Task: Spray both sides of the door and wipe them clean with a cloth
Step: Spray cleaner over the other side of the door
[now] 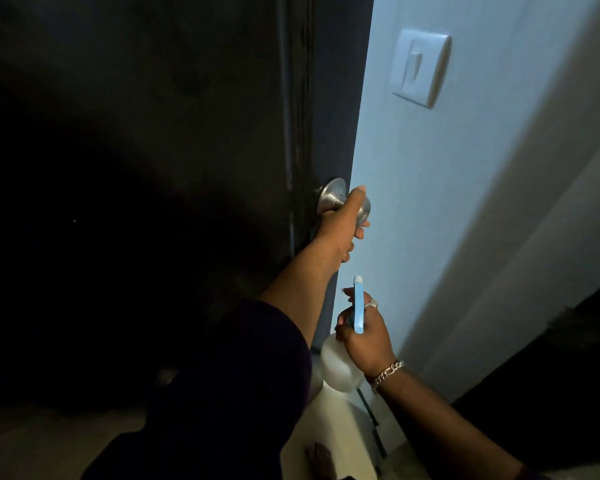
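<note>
Left hand on the doorknob, right hand carrying the spray bottle.

The left hand (342, 223) curls around the silver doorknob (340, 202) at the edge of the dark door (187, 133), thumb on top and fingers wrapped under the knob. Below and just to the right of it, the right hand (364, 336) grips the neck of a spray bottle (340, 368), fingers closed round it; the blue trigger head (358, 306) stands up above the knuckles and the white body hangs beneath the palm. A ring sits on one finger and a chain bracelet (387, 374) circles the wrist. Above and to the right of both hands, a white light switch (421, 67) is set in the pale wall (465, 202). Under the right hand, a bare foot (321, 459) rests on the light floor (343, 427). No cloth can be made out in the dark areas.
</note>
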